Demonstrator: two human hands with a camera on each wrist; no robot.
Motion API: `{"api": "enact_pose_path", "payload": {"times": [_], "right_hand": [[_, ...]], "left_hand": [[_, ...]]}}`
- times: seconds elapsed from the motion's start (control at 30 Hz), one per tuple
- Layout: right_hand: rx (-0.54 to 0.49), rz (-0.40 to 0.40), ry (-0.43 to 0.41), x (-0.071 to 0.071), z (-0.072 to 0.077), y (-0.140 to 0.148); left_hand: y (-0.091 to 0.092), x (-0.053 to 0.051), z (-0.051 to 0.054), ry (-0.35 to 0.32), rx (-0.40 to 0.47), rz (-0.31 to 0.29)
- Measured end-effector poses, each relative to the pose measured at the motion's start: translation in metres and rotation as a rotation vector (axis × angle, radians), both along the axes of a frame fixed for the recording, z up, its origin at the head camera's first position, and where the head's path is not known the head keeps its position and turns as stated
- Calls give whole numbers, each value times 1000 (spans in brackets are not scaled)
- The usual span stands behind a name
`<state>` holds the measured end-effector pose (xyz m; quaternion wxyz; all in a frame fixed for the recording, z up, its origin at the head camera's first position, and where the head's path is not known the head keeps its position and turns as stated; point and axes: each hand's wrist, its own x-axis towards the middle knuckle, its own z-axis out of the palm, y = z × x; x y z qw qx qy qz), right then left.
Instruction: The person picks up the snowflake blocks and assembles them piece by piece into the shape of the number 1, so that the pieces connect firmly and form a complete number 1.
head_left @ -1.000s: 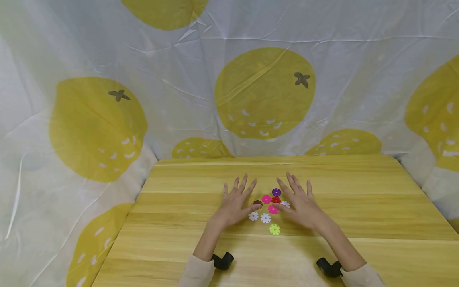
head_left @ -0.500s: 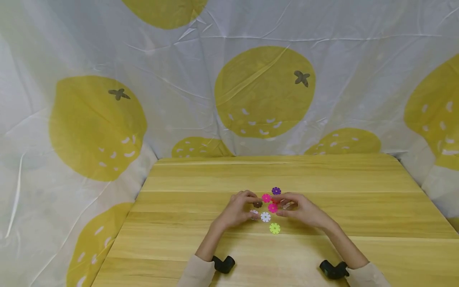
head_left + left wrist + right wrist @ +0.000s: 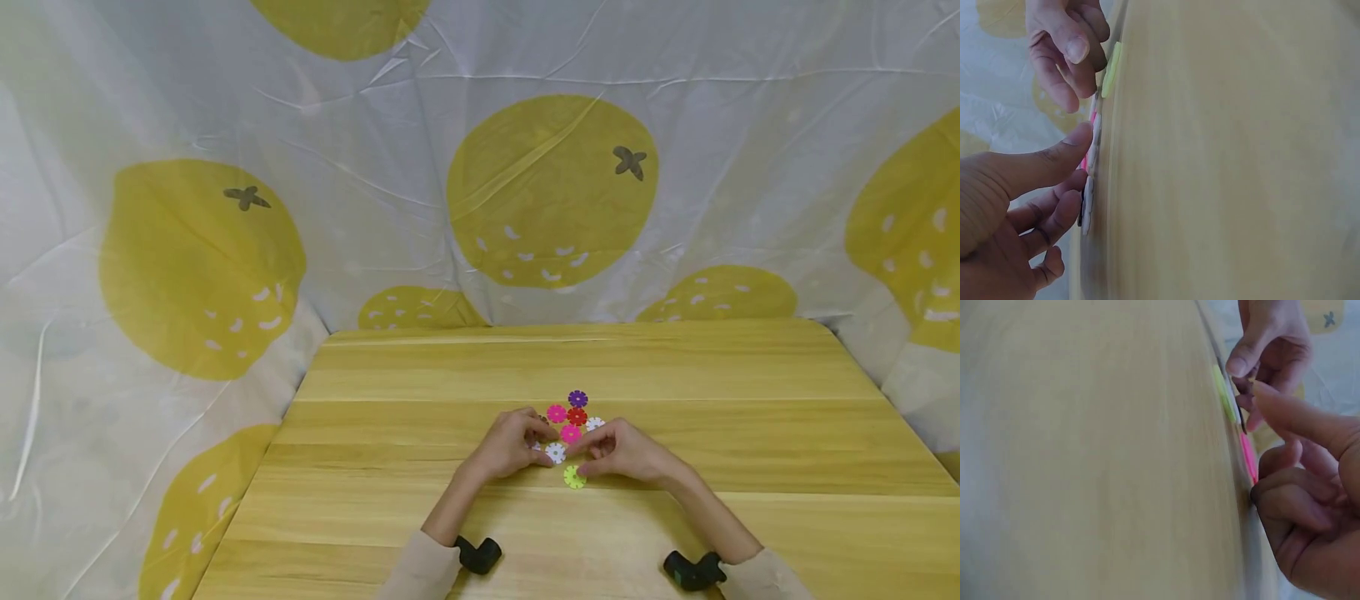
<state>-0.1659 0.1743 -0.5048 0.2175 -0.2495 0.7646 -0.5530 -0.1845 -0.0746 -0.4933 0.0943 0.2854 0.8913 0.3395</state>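
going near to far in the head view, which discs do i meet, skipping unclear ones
Yellow-green disc, middle white disc, nearer pink disc, red disc, purple disc.

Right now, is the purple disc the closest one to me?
No, the yellow disc lies nearest you, the purple disc farthest.

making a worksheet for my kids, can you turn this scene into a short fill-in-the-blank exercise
In the head view:
1. The disc farthest from the person is coloured ____.
2. The disc just left of the red disc is ____.
3. The yellow disc lies nearer the person's ____ hand.

Missing words: purple; pink; right.
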Motion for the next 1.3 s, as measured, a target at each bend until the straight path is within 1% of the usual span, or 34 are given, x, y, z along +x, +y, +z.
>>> {"api": "enact_pose_path", "payload": {"times": [0.23,0.43,0.63,0.73,0.87,1.17,1.23,1.3], "right_hand": [[16,22,-25,-1,-5,-1],[13,38,-31,-1,-6,-2],[28,18,-30,1,-5,-5],[40,9,-24,2,-5,-7],[39,19,-20,2,-4,-7],[45,18,-32,3,-4,-5],[63,6,-18,3,-4,-5],[101,-12,16,3,-2,-5]], "left_hand": [[4,0,0,23,-44,15],[6,0,-1,12,-27,30],[6,-1,0,24,-24,34],[7,-1,-1,13,-26,32],[7,-2,0,-14,-18,25],[6,0,3,-71,18,1],[6,0,3,-76,28,-10],[6,1,2,-82,43,-22]]}}
